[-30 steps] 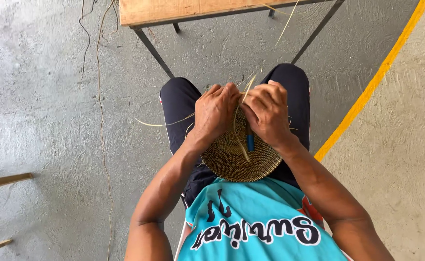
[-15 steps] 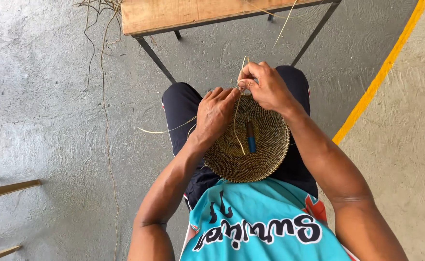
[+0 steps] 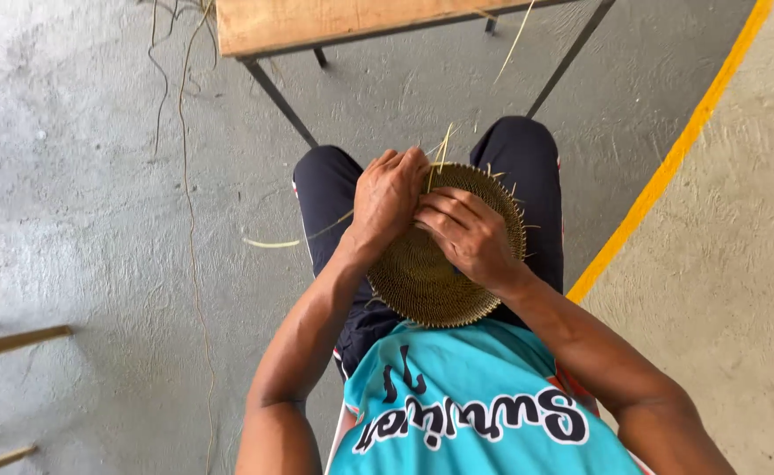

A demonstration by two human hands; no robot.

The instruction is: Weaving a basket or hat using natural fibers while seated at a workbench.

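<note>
A round woven straw disc [image 3: 422,281] rests on my lap, tilted toward me, with loose fibre ends sticking out of its far rim. My left hand [image 3: 389,198] grips the disc's upper left edge, fingers curled over the rim. My right hand [image 3: 468,233] lies flat on the disc's face, fingers pressed against the weave beside the left hand's thumb. Thin pale straw strands [image 3: 440,149] rise between the two hands. A long strand [image 3: 295,239] trails off to the left over my knee.
A wooden bench top [image 3: 334,22] on dark metal legs [image 3: 277,97] stands just beyond my knees. Loose dry fibres [image 3: 185,132] lie on the grey concrete floor at left. A yellow painted line [image 3: 668,163] crosses at right. Wooden sticks [image 3: 13,343] poke in at lower left.
My right hand has come down from the disc's top rim onto its face. The disc has tipped flatter toward me, and the dark tool seen on it before is hidden.
</note>
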